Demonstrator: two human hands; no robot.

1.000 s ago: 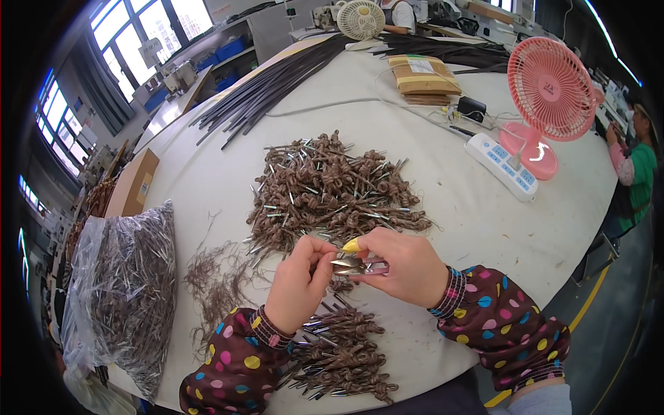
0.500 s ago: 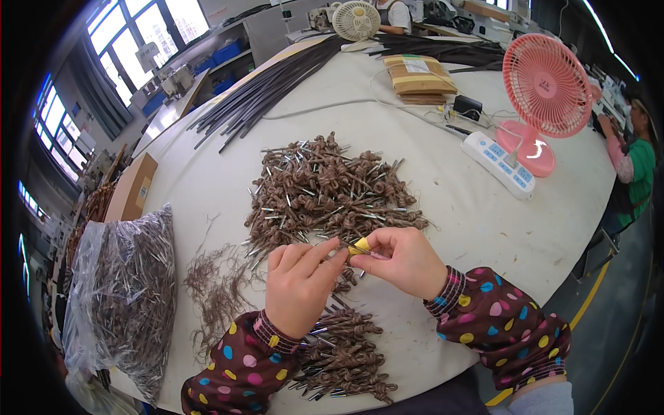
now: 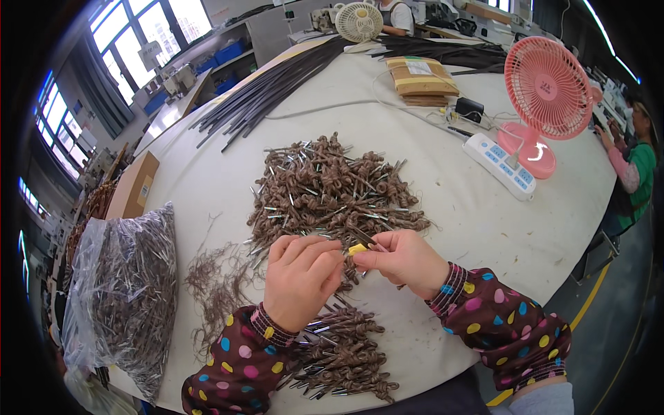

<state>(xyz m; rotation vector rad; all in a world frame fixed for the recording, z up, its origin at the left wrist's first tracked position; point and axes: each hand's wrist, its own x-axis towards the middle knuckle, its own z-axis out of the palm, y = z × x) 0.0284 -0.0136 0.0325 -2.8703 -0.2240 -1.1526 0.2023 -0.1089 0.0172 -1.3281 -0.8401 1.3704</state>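
Note:
My right hand (image 3: pixel 408 259) is closed around a small dark two-bladed tool (image 3: pixel 364 237) that looks like thread snips. A small yellow piece (image 3: pixel 357 249) shows at its fingertips, where the two hands nearly meet. Opposite it, my left hand (image 3: pixel 301 277) has its fingers bent and pressed together; whatever they pinch is hidden. Just beyond both hands lies a large heap of knotted brown cords (image 3: pixel 332 187) with shiny metal tips. Between my forearms is a smaller, neater pile of knotted cords (image 3: pixel 353 353), partly covered by the left sleeve.
Loose brown thread scraps (image 3: pixel 218 283) lie left of the heap. A clear bag of metal-tipped pieces (image 3: pixel 128 297) stands at the left edge, before a cardboard box (image 3: pixel 133 185). Farther off are dark strips (image 3: pixel 277 83), a power strip (image 3: pixel 499 166) and a pink fan (image 3: pixel 548 88). Other people sit beyond.
The dark blades now point up and away, showing more clearly above the right fingers. My left fingers have curled in and drawn slightly back from the yellow piece.

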